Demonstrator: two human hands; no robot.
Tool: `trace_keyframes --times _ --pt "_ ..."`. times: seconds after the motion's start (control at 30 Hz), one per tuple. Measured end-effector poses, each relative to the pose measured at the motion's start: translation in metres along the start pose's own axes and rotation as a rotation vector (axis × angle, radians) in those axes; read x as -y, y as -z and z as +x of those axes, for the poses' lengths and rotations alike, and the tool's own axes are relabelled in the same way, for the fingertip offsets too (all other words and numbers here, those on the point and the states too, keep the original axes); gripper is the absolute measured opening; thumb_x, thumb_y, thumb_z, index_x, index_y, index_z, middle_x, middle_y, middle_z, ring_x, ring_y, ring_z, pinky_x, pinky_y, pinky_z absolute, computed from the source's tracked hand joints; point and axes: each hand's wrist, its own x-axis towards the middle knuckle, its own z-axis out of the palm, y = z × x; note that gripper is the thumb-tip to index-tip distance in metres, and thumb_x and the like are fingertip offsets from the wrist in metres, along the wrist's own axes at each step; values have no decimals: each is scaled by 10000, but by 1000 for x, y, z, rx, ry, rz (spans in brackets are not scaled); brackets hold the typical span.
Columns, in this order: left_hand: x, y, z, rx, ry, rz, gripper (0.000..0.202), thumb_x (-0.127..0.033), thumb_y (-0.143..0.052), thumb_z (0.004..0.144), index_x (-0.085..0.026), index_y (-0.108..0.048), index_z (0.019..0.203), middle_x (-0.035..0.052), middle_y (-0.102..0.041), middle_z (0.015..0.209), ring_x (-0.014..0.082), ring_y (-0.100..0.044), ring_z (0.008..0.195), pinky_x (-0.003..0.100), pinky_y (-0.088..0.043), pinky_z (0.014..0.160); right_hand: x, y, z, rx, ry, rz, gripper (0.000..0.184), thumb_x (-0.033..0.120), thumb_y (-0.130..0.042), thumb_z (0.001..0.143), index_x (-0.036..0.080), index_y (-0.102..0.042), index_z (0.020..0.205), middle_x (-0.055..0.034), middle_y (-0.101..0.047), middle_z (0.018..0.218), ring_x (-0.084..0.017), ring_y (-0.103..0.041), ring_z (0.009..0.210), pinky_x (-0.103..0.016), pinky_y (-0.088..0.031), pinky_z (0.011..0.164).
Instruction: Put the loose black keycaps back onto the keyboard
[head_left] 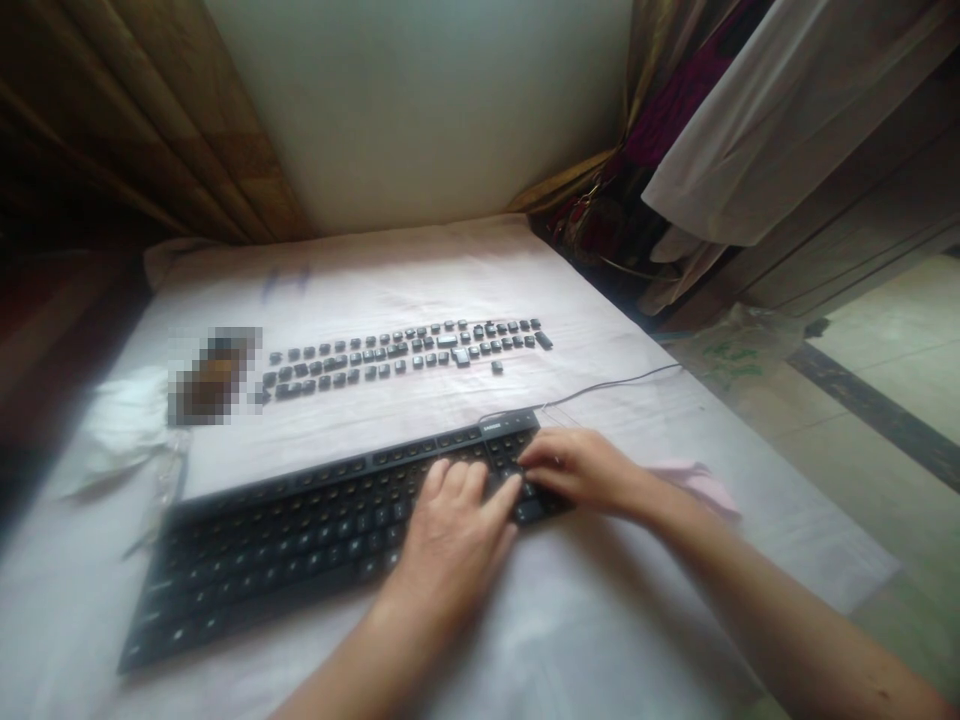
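A black keyboard [300, 540] lies at a slant on the cloth-covered table, its upper rows partly without keycaps and its lower rows fitted with them. My left hand [454, 520] rests on its right half, fingers spread, with the thumb reaching toward the number pad. Over that number pad, the thumb and fingertips of my right hand [577, 468] come together in a pinch. Whatever they hold, if anything, is too small to make out. Beyond the keyboard, loose black keycaps [367, 356] are laid out in rows, and a single keycap [496, 368] sits apart near their right end.
A pale cloth [600, 350] covers the table. The keyboard's cable [607, 383] runs off the right edge. A pink cloth [697, 487] lies beside my right wrist. At the left are a blurred-out object [214, 378] and a crumpled clear plastic bag [124, 435]. Garments [720, 130] hang at the right.
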Motion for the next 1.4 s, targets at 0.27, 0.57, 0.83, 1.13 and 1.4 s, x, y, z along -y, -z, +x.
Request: trace_keyframes --times 0.27,0.57,0.83,1.13,1.4 --pt "-3 1 4 22 -4 42 381 -351 -600 912 -245 -606 1278 103 -592 1135 281 -518 1085 504 -346 1056 8 1 3 53 8 -152 172 206 -600 857 218 -764 904 -73 -750 918 -198 -689 827 -271 -499 734" --pt "-1 -2 5 -5 -4 26 362 -354 -652 877 -258 -628 1225 84 -596 1080 267 -527 1030 507 -359 1037 6 1 4 58 -57 -68 168 217 -637 825 243 -788 894 -48 -777 900 -197 -711 814 -275 -514 739" --pt "0 -4 4 -31 -3 12 426 -338 -658 874 -270 -593 1290 85 -595 1103 269 -530 1052 510 -362 1032 -7 27 34 -199 -170 28 200 254 -586 870 240 -778 922 -33 -787 941 -213 -721 881 -316 -542 811" --pt "0 -8 0 -43 16 16 429 -344 -648 883 -277 -588 1303 79 -595 1138 262 -532 1068 491 -367 1040 -33 24 104 -230 -308 -92 406 229 -665 818 222 -661 1224 -16 -768 940 -159 -691 760 -269 -525 778" --pt "0 -10 0 -40 23 6 436 -362 -646 884 -283 -590 1309 83 -589 1157 267 -532 1078 498 -378 1035 -34 18 111 -223 -334 -169 253 295 -653 842 243 -708 1084 -24 -754 940 -195 -671 859 -287 -489 788"
